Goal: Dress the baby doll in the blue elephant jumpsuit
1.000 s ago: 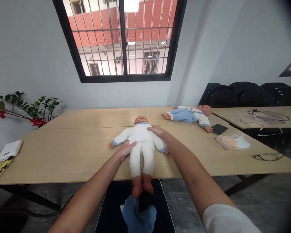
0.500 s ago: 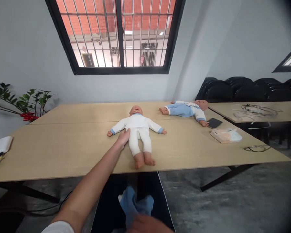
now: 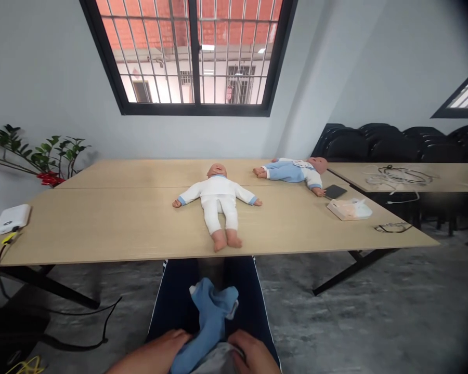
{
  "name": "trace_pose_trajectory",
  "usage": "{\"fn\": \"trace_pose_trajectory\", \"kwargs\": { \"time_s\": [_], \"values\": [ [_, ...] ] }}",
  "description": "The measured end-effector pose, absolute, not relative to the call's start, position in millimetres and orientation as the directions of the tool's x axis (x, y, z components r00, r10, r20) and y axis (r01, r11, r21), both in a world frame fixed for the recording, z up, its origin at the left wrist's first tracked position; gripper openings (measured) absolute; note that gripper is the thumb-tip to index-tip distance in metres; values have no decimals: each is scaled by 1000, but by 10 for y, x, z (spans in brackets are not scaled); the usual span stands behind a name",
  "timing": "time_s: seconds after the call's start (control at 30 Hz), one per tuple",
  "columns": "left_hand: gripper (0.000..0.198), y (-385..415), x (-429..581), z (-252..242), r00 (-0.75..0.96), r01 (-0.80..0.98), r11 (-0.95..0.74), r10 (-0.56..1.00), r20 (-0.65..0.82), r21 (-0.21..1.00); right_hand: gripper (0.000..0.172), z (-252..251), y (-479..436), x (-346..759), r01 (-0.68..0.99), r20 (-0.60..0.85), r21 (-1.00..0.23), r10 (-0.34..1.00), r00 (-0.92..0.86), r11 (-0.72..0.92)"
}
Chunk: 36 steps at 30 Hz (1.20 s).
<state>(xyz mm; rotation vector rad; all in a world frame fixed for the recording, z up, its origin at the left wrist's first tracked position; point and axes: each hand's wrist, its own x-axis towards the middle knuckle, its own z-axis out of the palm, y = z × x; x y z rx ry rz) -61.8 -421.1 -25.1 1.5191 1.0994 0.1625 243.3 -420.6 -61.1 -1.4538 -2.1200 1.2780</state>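
Note:
Down at my lap lie small blue doll trousers [image 3: 210, 311], with a grey part at the near end. My right hand [image 3: 251, 350] is closed on that grey part, thumb and fingers curled at its edge. My left hand [image 3: 171, 340] is at the left side of the trousers, fingers bent against the cloth; the tips are partly hidden. In front of me a baby doll [image 3: 219, 202] in a white top and white leggings lies on its back on the table [image 3: 113, 223], arms spread, bare feet towards me. Neither hand touches the doll.
Another doll [image 3: 292, 170] in blue trousers lies at the back right, near a dark flat object [image 3: 335, 191], a tissue pack [image 3: 349, 209] and glasses [image 3: 393, 227]. A white device [image 3: 12, 219] with a cable stands at the left. Cables [image 3: 405, 175] cover a side table.
My left hand has left the doll's side and come down to the blue trousers in my lap. My right hand has shifted slightly right on them. The view has tilted down a little.

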Motion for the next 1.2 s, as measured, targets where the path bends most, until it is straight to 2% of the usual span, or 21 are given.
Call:
{"fn": "trace_pose_trajectory", "kwargs": {
  "time_s": [0.07,0.1,0.17,0.27,0.33,0.43,0.47,0.5,0.53,0.57,0.63,0.67,0.77,0.9,0.97,1.03,1.1,1.17,1.2],
  "values": [
    [31,-4258,-741,-252,479,614,112,734,-481,781,26,-397,-4182,2451,565,-223,-822,876,-427,66],
    [23,-4244,-783,-232,440,630,104,769,-464,770,23,-323,-4171,2468,544,-214,-837,881,-421,56],
    [29,-4170,-815,-165,378,570,157,822,-427,806,18,-224,-4157,2494,492,-203,-869,872,-445,48],
    [41,-4022,-722,-19,293,301,284,881,-372,910,23,-164,-4164,2432,380,-143,-923,854,-501,69],
    [44,-3923,-582,108,249,73,325,910,-332,943,43,-163,-4178,2284,341,-74,-932,858,-508,122],
    [48,-3779,-333,360,209,-210,316,939,-273,925,88,-166,-4159,1949,354,64,-901,883,-466,252],
    [49,-3730,-261,460,209,-269,306,944,-255,913,95,-147,-4125,1841,358,133,-885,898,-418,298],
    [49,-3679,-203,565,214,-307,298,947,-240,904,92,-108,-4069,1751,360,214,-868,912,-350,342],
    [48,-3625,-163,672,218,-325,286,950,-223,902,79,-45,-3991,1688,359,299,-850,914,-274,386],
    [46,-3567,-140,780,218,-331,269,954,-204,904,60,45,-3891,1656,352,378,-832,902,-208,429],
    [43,-3432,-140,991,179,-329,221,969,-169,918,20,304,-3628,1684,331,492,-791,856,-156,515],
    [42,-3351,-153,1094,143,-323,190,978,-150,927,16,467,-3472,1733,316,516,-786,845,-138,532],
    [37,-3037,-180,1416,17,-292,53,999,-50,955,21,1033,-2948,1907,310,525,-779,837,-153,545],
    [30,-2458,-126,1927,-117,-272,-166,983,138,948,17,1811,-2187,1947,234,494,-787,810,-317,571],
    [35,-2143,-110,2154,-156,-224,-291,953,260,930,14,2137,-1825,1884,162,434,-856,853,-289,490],
    [41,-1853,-129,2258,-188,-32,-485,862,471,874,13,2362,-1522,1823,56,371,-919,904,-213,390],
    [48,-1616,-173,2170,-246,266,-588,725,643,764,11,2444,-1308,1801,-50,306,-952,939,-158,302],
    [73,-1441,-210,1887,-255,443,-503,723,642,742,8,2373,-1185,1830,-124,231,-969,964,-130,216],
    [75,-1377,-219,1694,-217,456,-409,810,544,791,8,2288,-1154,1862,-133,183,-977,976,-120,167]
  ]
}}
